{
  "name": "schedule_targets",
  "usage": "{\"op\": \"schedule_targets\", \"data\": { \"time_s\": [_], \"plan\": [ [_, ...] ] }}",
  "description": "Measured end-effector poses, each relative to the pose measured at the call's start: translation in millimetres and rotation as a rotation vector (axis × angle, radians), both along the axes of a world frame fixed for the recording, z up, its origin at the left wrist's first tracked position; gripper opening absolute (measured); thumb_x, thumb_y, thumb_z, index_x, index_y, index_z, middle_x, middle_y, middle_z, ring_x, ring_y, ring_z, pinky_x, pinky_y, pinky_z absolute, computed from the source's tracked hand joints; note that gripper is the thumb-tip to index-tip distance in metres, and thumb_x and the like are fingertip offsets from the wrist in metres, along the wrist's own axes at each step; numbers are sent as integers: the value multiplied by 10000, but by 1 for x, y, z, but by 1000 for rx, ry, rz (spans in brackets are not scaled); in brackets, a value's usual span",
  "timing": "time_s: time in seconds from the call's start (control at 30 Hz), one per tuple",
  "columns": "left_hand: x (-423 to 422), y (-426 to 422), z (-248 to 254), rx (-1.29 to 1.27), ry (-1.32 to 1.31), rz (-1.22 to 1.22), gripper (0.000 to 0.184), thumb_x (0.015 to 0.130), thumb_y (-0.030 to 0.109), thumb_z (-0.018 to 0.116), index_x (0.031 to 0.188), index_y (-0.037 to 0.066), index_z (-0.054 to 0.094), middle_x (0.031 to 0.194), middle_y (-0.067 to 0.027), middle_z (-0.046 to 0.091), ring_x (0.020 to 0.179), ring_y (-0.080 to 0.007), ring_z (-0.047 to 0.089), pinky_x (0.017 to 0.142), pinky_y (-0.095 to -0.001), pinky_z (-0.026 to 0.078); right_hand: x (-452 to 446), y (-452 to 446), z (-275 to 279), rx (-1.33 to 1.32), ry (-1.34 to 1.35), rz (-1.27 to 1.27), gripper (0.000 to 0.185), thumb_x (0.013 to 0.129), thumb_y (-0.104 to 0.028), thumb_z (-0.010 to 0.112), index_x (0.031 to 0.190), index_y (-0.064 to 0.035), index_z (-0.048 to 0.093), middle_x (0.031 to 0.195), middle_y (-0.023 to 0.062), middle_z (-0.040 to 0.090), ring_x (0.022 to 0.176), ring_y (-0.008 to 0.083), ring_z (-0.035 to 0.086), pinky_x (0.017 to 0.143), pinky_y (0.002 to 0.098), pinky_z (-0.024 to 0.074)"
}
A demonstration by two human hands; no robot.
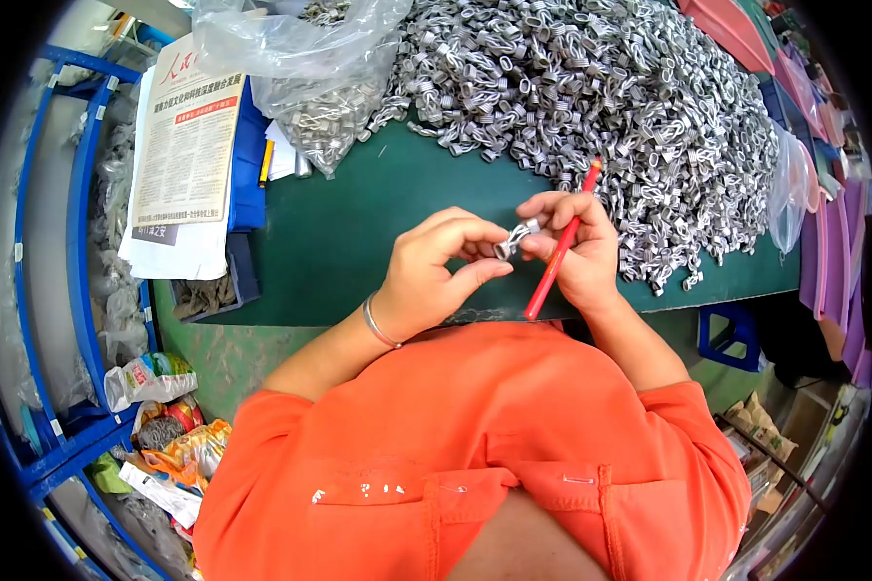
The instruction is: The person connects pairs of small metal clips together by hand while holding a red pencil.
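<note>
Both hands meet over the near part of the green table, around a small silvery metal fitting (516, 238) with a looped end. My left hand (441, 259) pinches one end of it between thumb and forefinger. My right hand (579, 247) is closed, its fingertips touching the fitting's other end. A red pencil (557, 263) slants through the right hand, held against the palm side, its tip pointing up toward the pile. Behind the hands spreads a large heap of similar metal fittings (591, 87).
The green table (329, 232) has a transparent plastic bag (325, 107) of fittings at its back left. A newspaper (186, 145) and a yellow marker (266, 164) lie to the left. Blue shelving (85, 223) stands further left. A blue stool (730, 337) is under the table's right side.
</note>
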State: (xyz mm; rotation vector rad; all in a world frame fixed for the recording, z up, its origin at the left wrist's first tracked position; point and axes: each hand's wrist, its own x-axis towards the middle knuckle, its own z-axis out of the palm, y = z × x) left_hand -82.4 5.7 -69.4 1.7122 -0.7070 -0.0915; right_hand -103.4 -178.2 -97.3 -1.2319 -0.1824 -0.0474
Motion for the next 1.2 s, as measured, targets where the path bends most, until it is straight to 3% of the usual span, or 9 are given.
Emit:
{"op": "schedule_targets", "data": {
  "time_s": [0.07,0.33,0.43,0.47,0.73,0.9,1.03,1.1,1.2],
  "plan": [
    [-3,-4,-2,-244,461,31,200,749,-35,624,941,-52,569,796,-70,582,704,-129,585,612,-229,497,0,0,1,-120,-151,-134,329,684,95,656,802,-51,386,960,152,539,748,127,553,635,234,480],
    [6,-10,-21,-553,1189,-144,214,881,147,499,990,-33,539,915,-98,598,772,-153,607,636,-260,519,-1,5,12,-495,-551,-169,288,644,31,719,730,-33,451,843,162,596,663,196,597,559,266,495],
    [10,-13,-19,-608,1496,-188,284,918,260,418,959,1,526,804,-35,502,595,-96,477,429,-177,365,-1,-19,19,-747,-606,-164,266,651,11,708,713,-35,453,835,151,612,660,235,605,541,290,484],
    [11,-16,-12,-558,1518,-107,202,901,217,460,898,25,520,709,3,432,506,-65,351,372,-170,244,3,-32,21,-853,-548,-267,247,661,28,684,699,-40,449,784,130,616,649,234,604,540,288,480],
    [13,-24,-23,-460,1330,-7,90,838,132,548,821,58,501,623,31,386,475,-36,323,351,-162,221,13,-54,22,-1543,-452,-383,218,608,-110,685,718,-87,499,730,57,556,722,252,515,588,364,360],
    [10,-23,-21,-366,1235,2,97,819,96,572,867,34,516,648,11,441,483,-34,351,360,-157,243,16,-46,19,-1522,-479,-487,225,586,-65,680,708,-76,491,727,63,558,697,252,526,579,361,387],
    [13,-22,-17,-322,1180,12,160,818,89,579,946,7,526,707,-31,525,488,-28,369,362,-155,267,10,-40,23,-1207,-425,-536,265,589,52,672,680,-53,447,694,77,561,556,242,545,482,305,438],
    [14,-26,-11,-339,1172,-51,229,821,94,584,1014,-13,523,779,-77,580,488,-28,382,366,-151,288,6,-30,23,-765,-372,-380,281,618,60,688,677,-49,436,740,97,583,595,216,570,500,278,448],
    [15,-24,-15,-380,1135,-44,243,800,77,612,1007,-22,532,806,-90,592,504,-34,410,383,-148,310,3,-25,19,-725,-452,-226,263,662,64,672,690,-47,435,815,131,594,634,195,574,527,253,451]
  ]
}}
